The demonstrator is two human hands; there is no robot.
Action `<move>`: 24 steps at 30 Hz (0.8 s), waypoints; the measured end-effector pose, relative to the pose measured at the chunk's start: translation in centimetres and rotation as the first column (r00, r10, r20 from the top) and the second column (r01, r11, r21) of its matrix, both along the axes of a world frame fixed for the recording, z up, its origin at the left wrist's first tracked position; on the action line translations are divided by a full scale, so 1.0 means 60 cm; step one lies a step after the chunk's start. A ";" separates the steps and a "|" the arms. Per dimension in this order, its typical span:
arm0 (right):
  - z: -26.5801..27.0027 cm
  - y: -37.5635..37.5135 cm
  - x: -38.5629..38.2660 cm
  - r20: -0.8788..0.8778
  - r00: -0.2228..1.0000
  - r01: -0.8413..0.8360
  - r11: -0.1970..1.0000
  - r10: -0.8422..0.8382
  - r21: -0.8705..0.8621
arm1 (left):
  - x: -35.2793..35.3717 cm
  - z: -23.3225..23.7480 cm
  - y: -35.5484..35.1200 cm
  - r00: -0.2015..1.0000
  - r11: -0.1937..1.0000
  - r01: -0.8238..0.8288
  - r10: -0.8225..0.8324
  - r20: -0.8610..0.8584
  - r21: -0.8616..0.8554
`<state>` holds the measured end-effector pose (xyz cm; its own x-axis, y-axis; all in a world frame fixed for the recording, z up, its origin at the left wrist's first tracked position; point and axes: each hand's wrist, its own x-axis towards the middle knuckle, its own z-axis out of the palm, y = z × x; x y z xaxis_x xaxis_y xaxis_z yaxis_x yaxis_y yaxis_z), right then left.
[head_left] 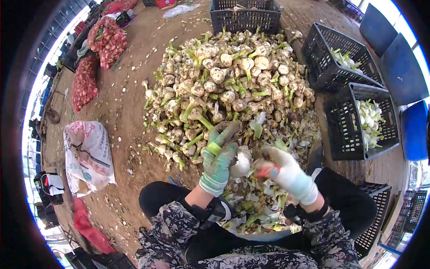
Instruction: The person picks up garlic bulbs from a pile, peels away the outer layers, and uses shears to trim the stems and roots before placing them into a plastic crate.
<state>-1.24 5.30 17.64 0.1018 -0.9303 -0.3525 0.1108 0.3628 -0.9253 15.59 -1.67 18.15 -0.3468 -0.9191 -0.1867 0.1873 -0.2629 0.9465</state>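
My left hand (218, 157), in a green and white glove, is wrapped round a garlic bulb (242, 162), whose peeled white side faces right. A green stem (214, 148) shows between its fingers. Close to the bulb's right side, my right hand (283, 169) wears a whitish glove and is closed on a small tool with a red handle (267, 172); the tool's working end is blurred. Ahead lies a large heap of untrimmed garlic (224, 85). Loose peelings and leaves (257, 204) lie below my hands, between my legs.
Black crates (245, 20) stand behind the heap and at the right, two holding peeled white garlic (370, 121). A white sack (89, 157) and red net bags (107, 41) lie at the left. Blue panels (404, 69) stand at the far right.
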 end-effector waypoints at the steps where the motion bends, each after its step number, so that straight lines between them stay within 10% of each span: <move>1: -0.012 0.005 0.020 -0.235 0.971 0.021 0.993 -0.048 -0.116 | 0.001 -0.016 -0.003 0.999 0.991 0.033 -0.030 0.027 -0.129; 4: 0.029 0.010 0.053 -0.664 0.726 -0.080 0.938 -0.177 -0.337 | 0.000 -0.015 -0.001 0.996 0.971 0.082 -0.070 0.060 -0.223; 11: -0.036 -0.008 -0.003 -0.386 0.898 0.177 0.976 -0.212 -0.125 | -0.003 -0.006 -0.004 0.998 0.988 0.030 -0.039 -0.056 -0.152; 16: 0.009 -0.016 0.027 -0.514 0.855 -0.117 0.942 -0.065 -0.313 | -0.011 -0.011 0.003 0.995 1.000 0.028 -0.029 -0.099 -0.010; 17: 0.009 -0.022 0.014 -0.196 0.980 -0.064 0.993 0.044 -0.099 | 0.004 -0.024 -0.010 0.975 0.914 0.130 -0.048 0.215 -0.383; 18: 0.006 -0.026 0.005 0.162 0.984 -0.094 0.988 0.073 0.125 | 0.006 -0.027 -0.010 0.976 0.915 0.125 -0.043 0.215 -0.383; 21: -0.015 -0.007 0.016 -0.186 0.982 -0.039 0.999 0.032 -0.035 | 0.004 -0.011 -0.002 0.998 0.999 -0.026 0.025 0.054 0.029; 24: 0.015 0.010 0.055 -0.707 0.676 -0.129 0.912 -0.207 -0.390 | -0.012 -0.015 0.005 0.994 0.996 -0.071 0.075 -0.081 0.052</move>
